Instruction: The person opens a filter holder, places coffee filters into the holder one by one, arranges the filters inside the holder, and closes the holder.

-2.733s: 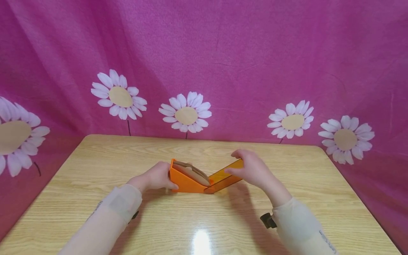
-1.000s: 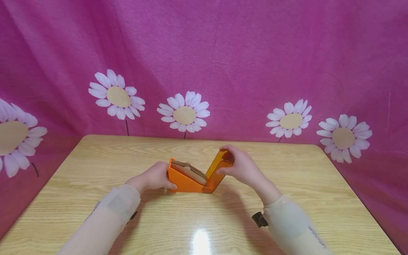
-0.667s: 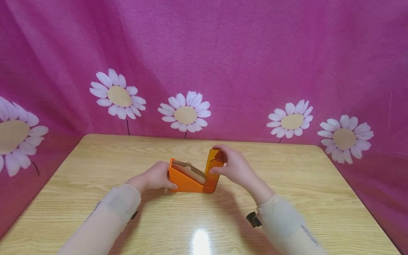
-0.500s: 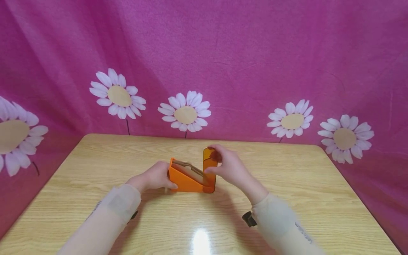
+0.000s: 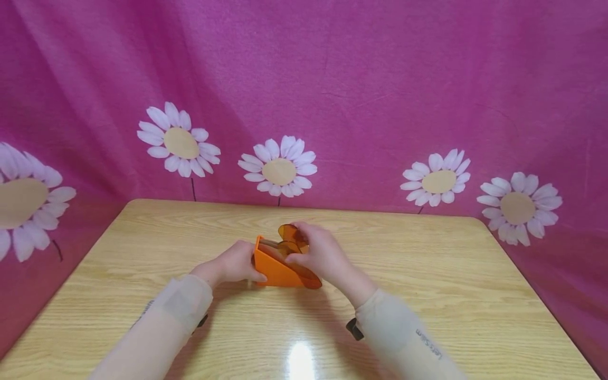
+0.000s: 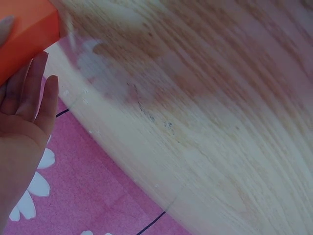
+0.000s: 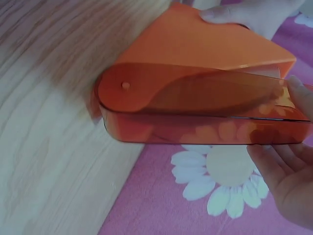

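Note:
An orange plastic box (image 5: 273, 273) with a sloping top stands on the table, holding brown paper sheets (image 5: 269, 243) with curved edges, like coffee filters. Hinged at its low right end is a see-through amber lid (image 7: 195, 90), tilted over the papers with a gap left at its free end. My left hand (image 5: 233, 262) grips the tall left end of the box, thumb on the near side. With thumb and fingers, my right hand (image 5: 320, 252) pinches the free end of the lid from either side. In the right wrist view the round hinge pin (image 7: 125, 85) shows.
The light wooden table (image 5: 427, 295) reaches back to a magenta cloth (image 5: 361, 95) printed with white daisies. A black strap piece (image 5: 354, 329) sticks out at the right sleeve. Glare (image 5: 301, 361) lies on the table's near part.
My right hand has swung the lid from leaning out to the right, up through vertical, and leftward down over the papers. The left hand and the box have stayed in place.

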The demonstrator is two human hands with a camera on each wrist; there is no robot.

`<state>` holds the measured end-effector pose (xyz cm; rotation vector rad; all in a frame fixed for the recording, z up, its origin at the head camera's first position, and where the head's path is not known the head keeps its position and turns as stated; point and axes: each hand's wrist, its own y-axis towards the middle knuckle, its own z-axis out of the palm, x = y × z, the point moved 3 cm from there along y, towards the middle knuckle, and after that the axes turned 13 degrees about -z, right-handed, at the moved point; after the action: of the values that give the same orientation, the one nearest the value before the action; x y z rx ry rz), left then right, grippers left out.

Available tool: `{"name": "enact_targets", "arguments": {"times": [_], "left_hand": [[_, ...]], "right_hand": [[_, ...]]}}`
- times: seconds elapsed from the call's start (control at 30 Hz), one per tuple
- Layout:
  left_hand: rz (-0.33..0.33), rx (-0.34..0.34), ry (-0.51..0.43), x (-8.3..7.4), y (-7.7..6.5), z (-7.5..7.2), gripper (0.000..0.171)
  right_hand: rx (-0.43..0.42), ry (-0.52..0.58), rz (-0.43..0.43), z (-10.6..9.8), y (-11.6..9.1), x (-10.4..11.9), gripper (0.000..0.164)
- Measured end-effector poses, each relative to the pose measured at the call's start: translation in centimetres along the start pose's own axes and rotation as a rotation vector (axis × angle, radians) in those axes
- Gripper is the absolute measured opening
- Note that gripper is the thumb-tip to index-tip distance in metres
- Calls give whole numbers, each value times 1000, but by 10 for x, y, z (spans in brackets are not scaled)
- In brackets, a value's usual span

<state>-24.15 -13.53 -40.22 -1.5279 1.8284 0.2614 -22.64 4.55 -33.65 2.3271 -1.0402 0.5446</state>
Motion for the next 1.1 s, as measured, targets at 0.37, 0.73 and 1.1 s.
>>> {"name": "enact_targets", "arguments": {"times": [0.37,0.73,1.1], "left_hand": [[71,-21,49,0,1,0,30],[72,-38,35,-2,1,-4,26],[39,-36,18,-2,3,5,28]], "right_hand": [[68,-82,-50,20,5,4,57],[110,-93,-68,28,6,1,54],[146,-94,-44,31,-1,-14,54]]}}
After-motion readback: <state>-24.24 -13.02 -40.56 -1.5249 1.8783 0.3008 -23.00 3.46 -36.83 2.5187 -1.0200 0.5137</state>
